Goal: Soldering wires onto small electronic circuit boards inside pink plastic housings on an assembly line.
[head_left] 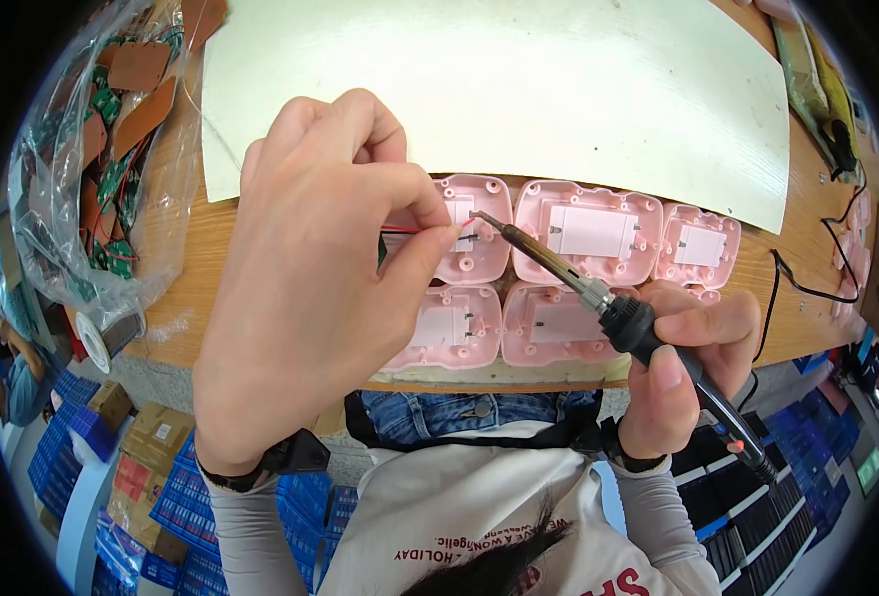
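My right hand [693, 363] is wrapped round the black handle of a soldering iron [559, 266], which slants up and left. Its thin tip ends just beside my left fingertips, over a pink plastic casing [489, 260]. Between thumb and index finger, my left hand [310, 238] pinches a red wire [468, 222], whose end reaches close to the iron's tip; whether they touch I cannot tell. A dark wire runs alongside it into the palm, where a bit of green shows. My left hand hides part of this casing.
More pink casings [638, 256] with metal contacts lie in two rows along the table's near edge. Behind them is a pale board [519, 89]. At left, a clear bag [166, 228] holds green circuit boards, near a white spool [93, 343]. A black cable [775, 298] trails at right.
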A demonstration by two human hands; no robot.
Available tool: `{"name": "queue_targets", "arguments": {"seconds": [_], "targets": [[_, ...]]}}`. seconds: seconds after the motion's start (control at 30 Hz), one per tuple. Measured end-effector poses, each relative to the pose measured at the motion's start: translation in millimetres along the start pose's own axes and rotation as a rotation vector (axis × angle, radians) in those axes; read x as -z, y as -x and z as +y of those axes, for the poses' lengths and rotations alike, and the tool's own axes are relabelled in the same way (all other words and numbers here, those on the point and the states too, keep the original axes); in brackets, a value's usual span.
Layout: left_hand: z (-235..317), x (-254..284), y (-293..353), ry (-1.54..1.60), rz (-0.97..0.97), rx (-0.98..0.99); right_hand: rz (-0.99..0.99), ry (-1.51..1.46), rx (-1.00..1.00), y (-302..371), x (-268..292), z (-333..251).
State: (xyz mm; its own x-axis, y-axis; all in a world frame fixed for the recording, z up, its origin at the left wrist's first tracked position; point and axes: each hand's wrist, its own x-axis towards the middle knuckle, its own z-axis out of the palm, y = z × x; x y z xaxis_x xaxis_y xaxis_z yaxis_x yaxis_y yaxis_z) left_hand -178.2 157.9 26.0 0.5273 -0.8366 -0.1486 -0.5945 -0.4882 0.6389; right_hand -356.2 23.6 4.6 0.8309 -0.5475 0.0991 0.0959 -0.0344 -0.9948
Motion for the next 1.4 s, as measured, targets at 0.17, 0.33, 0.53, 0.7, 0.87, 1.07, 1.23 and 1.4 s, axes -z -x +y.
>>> {"name": "queue_targets", "arguments": {"seconds": [0.17,0.33,0.53,0.7,0.87,1.07,1.23,1.4], "targets": [[-0.4,0.1,-1.1,0.005,-0.006,0.011,0.091,0.098,-0.090,0.2,2.9,-8.5],[-0.3,0.8,-0.8,-0.029,-0.006,-0.008,0.096,0.107,-0.047,1.4,5.1,-7.6],[1.9,1.7,-2.3,-0.018,-0.017,0.012,0.052,0.073,-0.011,1.8,8.6,-5.1],[1.2,0.7,-1.5,-0.018,-0.010,0.016,0.046,0.030,0.031,-1.1,2.8,-1.2],[1.7,0.9,-2.2,-0.025,-0.003,0.005,0.049,-0.010,0.013,-2.9,-1.3,-1.0],[0.6,1.1,-1.4,-0.029,-0.003,0.002,0.027,0.027,0.011,-1.4,0.6,0.0],[0.4,1.1,-2.0,-0.031,0.001,-0.010,0.032,0.028,0.026,-2.6,-2.4,-0.4],[0.9,2.2,-1.7,-0.043,0.000,-0.008,-0.013,0.012,0.017,-2.6,1.3,-1.4]]}}
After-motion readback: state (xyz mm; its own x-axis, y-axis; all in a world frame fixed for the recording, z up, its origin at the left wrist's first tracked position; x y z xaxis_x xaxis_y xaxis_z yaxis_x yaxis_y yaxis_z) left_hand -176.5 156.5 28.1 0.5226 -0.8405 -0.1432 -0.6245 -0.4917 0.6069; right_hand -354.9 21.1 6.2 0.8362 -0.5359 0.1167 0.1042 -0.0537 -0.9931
